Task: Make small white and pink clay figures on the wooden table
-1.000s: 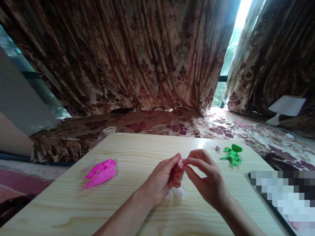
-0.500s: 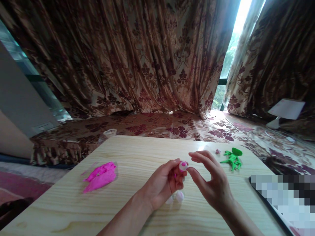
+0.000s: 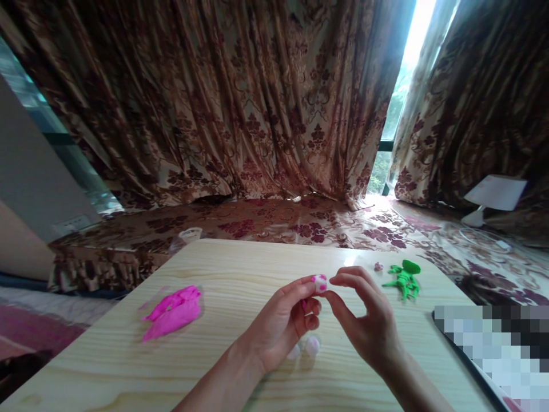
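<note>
My left hand point(image 3: 283, 320) is closed around a small white clay ball with pink dots point(image 3: 319, 282), pinched between thumb and fingertips above the wooden table point(image 3: 223, 366). My right hand point(image 3: 364, 320) is beside it, thumb and forefinger tips touching the ball from the right, other fingers curled loosely. Two small pale clay balls point(image 3: 306, 347) lie on the table under my left hand.
A lump of pink clay point(image 3: 172, 311) on clear film lies at the table's left. A green clay figure point(image 3: 404, 277) and a tiny purple bit point(image 3: 378, 266) sit at the far right. A blurred-out object point(image 3: 489, 343) covers the right edge. Patterned curtains hang behind.
The right hand's fingers lifted off the ball half a second ago and have come back to touch it. The ball has turned so its pink dots show.
</note>
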`<state>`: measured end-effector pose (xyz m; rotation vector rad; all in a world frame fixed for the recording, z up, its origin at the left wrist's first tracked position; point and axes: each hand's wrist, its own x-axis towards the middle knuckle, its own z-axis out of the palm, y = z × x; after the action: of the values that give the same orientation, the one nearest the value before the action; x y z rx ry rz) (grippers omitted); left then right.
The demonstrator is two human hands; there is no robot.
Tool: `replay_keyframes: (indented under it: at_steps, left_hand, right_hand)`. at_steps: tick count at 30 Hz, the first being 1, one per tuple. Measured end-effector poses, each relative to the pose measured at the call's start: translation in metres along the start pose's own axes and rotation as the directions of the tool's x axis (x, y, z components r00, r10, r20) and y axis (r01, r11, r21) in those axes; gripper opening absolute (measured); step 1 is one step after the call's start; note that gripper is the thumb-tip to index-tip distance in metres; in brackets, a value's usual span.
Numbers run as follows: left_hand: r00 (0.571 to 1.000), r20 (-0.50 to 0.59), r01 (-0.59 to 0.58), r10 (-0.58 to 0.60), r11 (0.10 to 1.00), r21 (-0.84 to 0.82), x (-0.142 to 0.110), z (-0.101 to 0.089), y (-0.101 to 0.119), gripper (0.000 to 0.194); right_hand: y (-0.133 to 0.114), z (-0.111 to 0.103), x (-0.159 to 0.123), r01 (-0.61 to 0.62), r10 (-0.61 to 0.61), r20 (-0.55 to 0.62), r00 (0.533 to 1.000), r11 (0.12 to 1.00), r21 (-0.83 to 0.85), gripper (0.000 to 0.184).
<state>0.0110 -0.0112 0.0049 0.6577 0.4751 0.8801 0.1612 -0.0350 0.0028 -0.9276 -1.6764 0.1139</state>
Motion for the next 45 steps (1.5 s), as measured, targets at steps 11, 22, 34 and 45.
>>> replay_keyframes:
  at_steps: [11,22,34,45]
  left_hand:
    - [1.0,-0.011,-0.011,0.012,0.998,0.058,-0.004,0.005,0.002,0.023]
    - [0.997,0.058,-0.066,0.056,0.982,0.177,-0.003,0.003,-0.002,0.021]
    - [0.986,0.065,-0.163,0.151,0.86,0.484,-0.004,0.004,0.001,0.021]
    - [0.995,0.031,0.094,-0.09,0.964,-0.249,0.009,-0.017,0.005,0.025]
  right_hand:
    - [0.003,0.002,0.0,-0.001,0.001,-0.003,1.0,1.0,0.005,0.017]
    - [-0.001,-0.001,0.0,-0.03,0.029,0.049,0.998,0.999,0.014,0.018]
    - [0.001,0.0,-0.001,-0.028,0.026,0.071,0.997,0.999,0.018,0.02]
    - [0.008,-0.009,0.02,-0.126,0.127,-0.024,0.992,0.992,0.019,0.019]
